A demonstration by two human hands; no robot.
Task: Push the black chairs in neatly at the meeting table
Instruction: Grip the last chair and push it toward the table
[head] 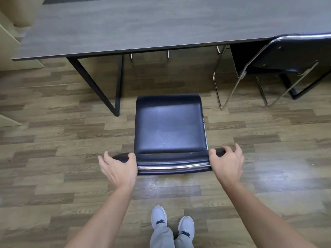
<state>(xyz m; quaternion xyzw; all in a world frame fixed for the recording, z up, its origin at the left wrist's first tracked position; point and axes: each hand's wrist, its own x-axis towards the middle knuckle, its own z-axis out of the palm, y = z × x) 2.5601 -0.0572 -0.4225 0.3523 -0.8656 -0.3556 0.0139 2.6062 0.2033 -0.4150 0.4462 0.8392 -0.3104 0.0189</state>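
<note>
Chair: a black chair (169, 124) is standing on the wood-pattern floor (53, 149), apart from the grey tabletop (143, 24), its seat facing the table edge.
Left hand: the left hand (118, 169) is curling round the left end of the chair's backrest.
Right hand: the right hand (226, 162) is gripping the right end likewise.
Second chair: another black chair (290, 56) is sitting tucked under the tabletop at right.
Person: grey shoes (172, 222) are showing below, behind the chair.

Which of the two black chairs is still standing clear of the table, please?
The middle chair, whose backrest both hands grip: left hand, right hand. Its seat stands on open floor, short of the table. The right chair is already tucked in.
</note>
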